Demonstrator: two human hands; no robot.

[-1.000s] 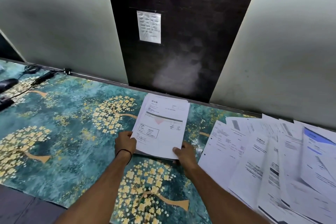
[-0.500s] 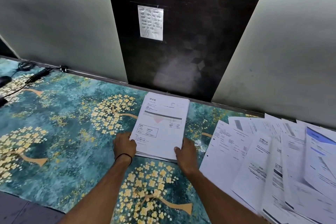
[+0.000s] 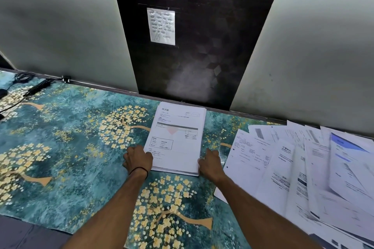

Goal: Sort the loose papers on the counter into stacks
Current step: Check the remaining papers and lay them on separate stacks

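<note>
Stack (image 3: 176, 137) of white printed sheets lies flat on a mottled teal mat (image 3: 70, 147) with gold blossom trees, below a dark panel (image 3: 202, 46) between 2 pale walls (image 3: 50, 26), left hand (image 3: 138, 159) and right hand (image 3: 209, 164) gripping its near corners, loose sheets (image 3: 293, 168) fanned rightward.
</note>
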